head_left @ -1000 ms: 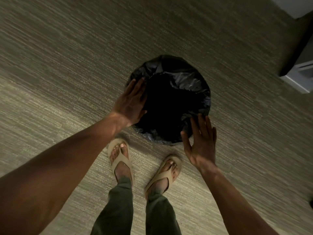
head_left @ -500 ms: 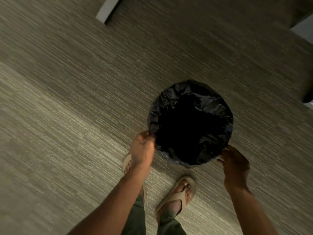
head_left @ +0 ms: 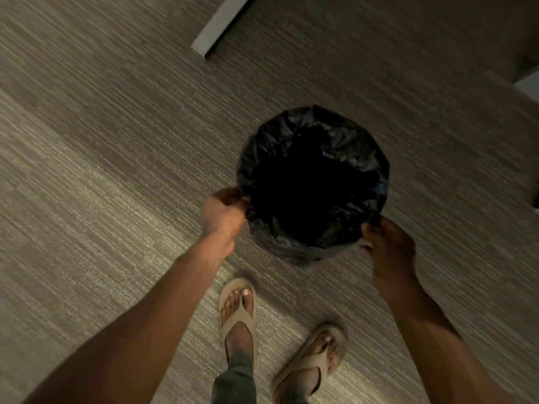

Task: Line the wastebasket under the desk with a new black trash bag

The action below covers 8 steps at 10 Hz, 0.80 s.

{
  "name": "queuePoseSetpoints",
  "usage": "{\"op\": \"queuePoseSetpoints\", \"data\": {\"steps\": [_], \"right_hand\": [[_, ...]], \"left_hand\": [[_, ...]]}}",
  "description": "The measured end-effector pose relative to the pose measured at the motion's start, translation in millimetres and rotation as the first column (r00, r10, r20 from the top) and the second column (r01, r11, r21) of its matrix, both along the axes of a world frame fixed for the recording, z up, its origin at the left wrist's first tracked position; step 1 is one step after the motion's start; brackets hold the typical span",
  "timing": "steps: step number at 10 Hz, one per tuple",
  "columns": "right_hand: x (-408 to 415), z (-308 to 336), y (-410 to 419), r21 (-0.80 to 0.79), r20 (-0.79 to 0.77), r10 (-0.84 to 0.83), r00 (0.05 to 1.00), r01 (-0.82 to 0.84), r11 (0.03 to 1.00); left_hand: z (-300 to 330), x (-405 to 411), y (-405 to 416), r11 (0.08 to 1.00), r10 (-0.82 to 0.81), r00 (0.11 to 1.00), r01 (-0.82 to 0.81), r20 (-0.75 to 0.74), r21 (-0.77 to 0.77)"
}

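**Bag on basket, both hands gripping rim**

Wastebasket (head_left: 313, 243) stands on carpet (head_left: 102, 199), black trash bag (head_left: 344, 141) folded over its rim. Left hand (head_left: 223, 212) pinches bag at basket's left edge; right hand (head_left: 389, 243) clenched on bag at its near-right edge. Sandalled feet (head_left: 237, 313) just below basket.

Dim, warm-grey light overall. The carpet (head_left: 102, 199) out beyond your left hand (head_left: 223, 214) shows a paler lit band running diagonally; past your fingers (head_left: 230, 196) toward the white strip (head_left: 221, 24) it falls into shade. The trash bag (head_left: 313, 182) between your two hands reads as near-solid black inside, with faint sheen only on the creased rim. Your right hand (head_left: 388, 243) sits darker than your left. Motion blur smears both hands and the carpet weave, worst at the frame edges. Your sandals (head_left: 237, 307) are sharper. Wide-angle stretch bends your forearms at the lower corners.
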State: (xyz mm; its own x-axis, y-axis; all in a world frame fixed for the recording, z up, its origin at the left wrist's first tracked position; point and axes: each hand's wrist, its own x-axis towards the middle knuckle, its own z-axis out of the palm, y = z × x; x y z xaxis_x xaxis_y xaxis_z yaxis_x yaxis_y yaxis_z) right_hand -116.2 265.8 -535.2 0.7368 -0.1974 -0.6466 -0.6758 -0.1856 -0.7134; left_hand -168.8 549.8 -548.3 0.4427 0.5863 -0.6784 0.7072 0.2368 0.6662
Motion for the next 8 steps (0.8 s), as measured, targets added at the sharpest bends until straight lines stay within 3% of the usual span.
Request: {"op": "queuePoseSetpoints", "data": {"steps": [2, 4, 6, 7, 8], "right_hand": [[64.7, -17.4, 95.6, 0.024, 0.051, 0.135, 0.990, -0.136, 0.990], [96.8, -39.4, 158.5, -0.034, 0.002, 0.188, 0.982, -0.188, 0.982], [96.2, -52.3, 165.1, -0.004, -0.083, 0.178, 0.981, -0.179, 0.984], [90.9, -46.7, 149.5, -0.017, -0.072, 0.260, 0.963, -0.262, 0.965], [85.1, -16.2, 135.0, -0.258, -0.016, 0.416, 0.909, -0.406, 0.877]], "left_hand": [[-10.6, 53.9, 95.9, 0.988, -0.012, 0.999, 0.008, 0.031, 0.155], [-20.6, 83.7, 156.5, 0.976, -0.077, 0.997, 0.072, 0.013, 0.204], [-36.7, 75.1, 164.2, 0.975, -0.089, 0.995, 0.098, -0.053, 0.199], [-37.1, 70.2, 161.5, 0.984, -0.098, 0.994, 0.102, -0.041, 0.147], [-16.5, 62.8, 155.8, 0.943, -0.190, 0.972, 0.220, -0.135, 0.251]]}}
